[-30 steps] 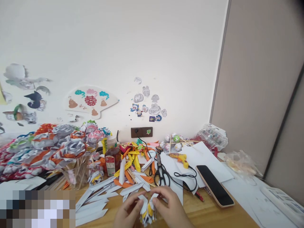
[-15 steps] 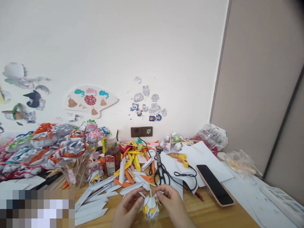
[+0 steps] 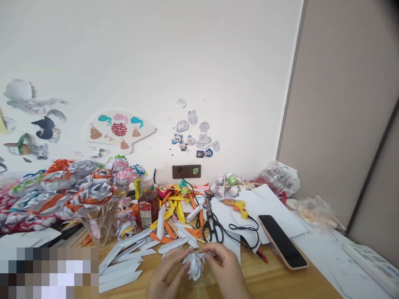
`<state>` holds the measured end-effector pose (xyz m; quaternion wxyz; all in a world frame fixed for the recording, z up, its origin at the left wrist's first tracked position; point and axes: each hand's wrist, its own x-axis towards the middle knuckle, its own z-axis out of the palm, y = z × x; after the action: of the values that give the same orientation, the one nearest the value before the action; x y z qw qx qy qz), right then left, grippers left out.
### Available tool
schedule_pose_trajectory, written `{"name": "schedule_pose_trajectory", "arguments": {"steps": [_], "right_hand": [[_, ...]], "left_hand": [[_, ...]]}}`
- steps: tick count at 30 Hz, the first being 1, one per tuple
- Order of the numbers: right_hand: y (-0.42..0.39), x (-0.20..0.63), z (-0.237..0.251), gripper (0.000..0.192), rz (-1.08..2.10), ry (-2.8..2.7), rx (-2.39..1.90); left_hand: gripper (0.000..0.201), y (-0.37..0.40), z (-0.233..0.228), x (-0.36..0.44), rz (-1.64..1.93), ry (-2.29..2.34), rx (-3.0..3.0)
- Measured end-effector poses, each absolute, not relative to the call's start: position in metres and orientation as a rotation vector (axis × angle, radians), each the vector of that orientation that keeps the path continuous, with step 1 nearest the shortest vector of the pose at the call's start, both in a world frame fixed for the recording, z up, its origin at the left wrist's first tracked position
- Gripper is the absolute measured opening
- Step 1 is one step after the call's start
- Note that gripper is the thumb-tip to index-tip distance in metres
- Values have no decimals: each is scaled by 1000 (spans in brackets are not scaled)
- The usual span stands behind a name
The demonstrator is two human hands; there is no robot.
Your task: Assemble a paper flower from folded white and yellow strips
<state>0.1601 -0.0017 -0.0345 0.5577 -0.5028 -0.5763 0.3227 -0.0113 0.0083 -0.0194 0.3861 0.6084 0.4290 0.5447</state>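
- A folded paper flower (image 3: 195,265), mostly white w/ a bit of yellow, is held between both hands just above the wooden table (image 3: 280,282), near the bottom edge of the view.
- Left hand (image 3: 165,276) is closed on the flower's left side, fingers curled round it; right hand (image 3: 226,268) is pinched on its right side, fingertips (image 3: 208,254) pressed to the petals.
- Both grips are clamped on the same flower, so the hands are nearly touching each other.
- Folded white paper strips (image 3: 124,259) are spread on the table to the left of the hands, some touching others.
- Orange and yellow strips (image 3: 170,216) are piled just behind the hands, mixed w/ wooden skewers.
- Black-handled scissors (image 3: 212,228) are laid just behind the right hand, handles toward the person.
- A yellow glue gun (image 3: 238,206) is resting on white paper sheets (image 3: 268,203), its black cord (image 3: 246,230) looped toward the scissors.
- A phone (image 3: 282,241) w/ dark screen is lying face up to the right, well apart from the hands.
- A bottle (image 3: 148,205) w/ a red label is stood upright behind the strips.
- A clear cup of skewers (image 3: 99,226) is seen at left, w/ a big heap of finished paper flowers (image 3: 62,191) behind it.
- Cartoon stickers (image 3: 195,135) and a fan-shaped cutout (image 3: 120,131) are stuck on the wall, above a brown wall socket (image 3: 186,171).
- Crinkled plastic bags (image 3: 280,178) are sat at the far right of the table.
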Motion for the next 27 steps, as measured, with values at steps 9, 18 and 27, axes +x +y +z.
{"name": "schedule_pose_trajectory", "arguments": {"steps": [9,18,27], "right_hand": [[-17,158,-5,25,311,-1784,-997],[-18,156,-11,10,313,-1813,-1158],[1,159,-33,20,810,-1286,-1167]], "left_hand": [[17,10,-22,-16,1384,1164,1577],[26,16,-28,-12,1373,1151,1357],[43,24,-32,-10,1301,1034,1282]]}}
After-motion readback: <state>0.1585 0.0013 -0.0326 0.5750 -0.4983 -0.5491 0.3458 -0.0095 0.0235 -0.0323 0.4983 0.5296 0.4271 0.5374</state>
